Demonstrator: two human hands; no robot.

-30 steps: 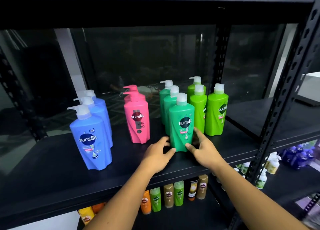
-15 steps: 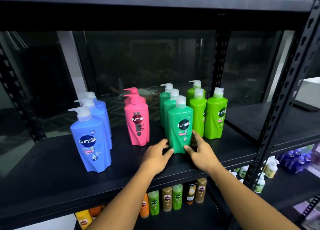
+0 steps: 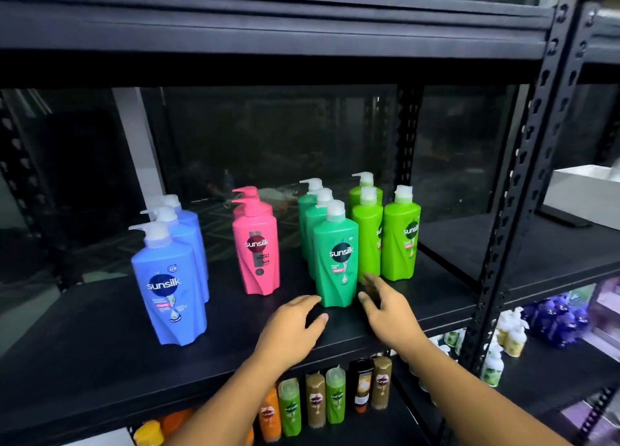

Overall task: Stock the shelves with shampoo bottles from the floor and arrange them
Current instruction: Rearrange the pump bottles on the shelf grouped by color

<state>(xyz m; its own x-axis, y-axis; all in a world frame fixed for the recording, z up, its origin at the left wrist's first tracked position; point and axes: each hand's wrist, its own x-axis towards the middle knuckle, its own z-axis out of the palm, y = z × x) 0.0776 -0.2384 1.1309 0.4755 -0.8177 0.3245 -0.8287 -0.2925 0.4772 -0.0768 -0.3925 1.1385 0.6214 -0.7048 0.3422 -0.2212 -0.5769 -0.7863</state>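
- Flanking the base of the front teal-green bottle [image 3: 335, 254]: left hand [image 3: 295, 325] at its 7 o'clock, right hand [image 3: 385, 308] at its 5 o'clock. Both are spread wide with loose fingers, holding nothing.
- Right hand's fingertips are blurred, just beside the base; cannot tell if they touch. Left hand is near but apart.
- Teal-green bottle stands upright at the front of its row of three on the black shelf [image 3: 100, 361], label facing out.
- Handling, my guess: full pump bottle, fairly heavy, rigid smooth plastic, tall so tippy if shoved high. Push low at the base or wrap the twisted waist, not the white pump.
- Pink bottles [image 3: 258, 254] at 9 o'clock, blue bottles [image 3: 167, 288] at 8 o'clock, lime bottles [image 3: 401, 237] at 2 o'clock, all upright.
- Readable: "sunsilk" on the blue, pink, teal-green and lime fronts; finer print is too small.
- Small bottles [image 3: 315, 402] on the level below, 6 o'clock; labels unreadable.
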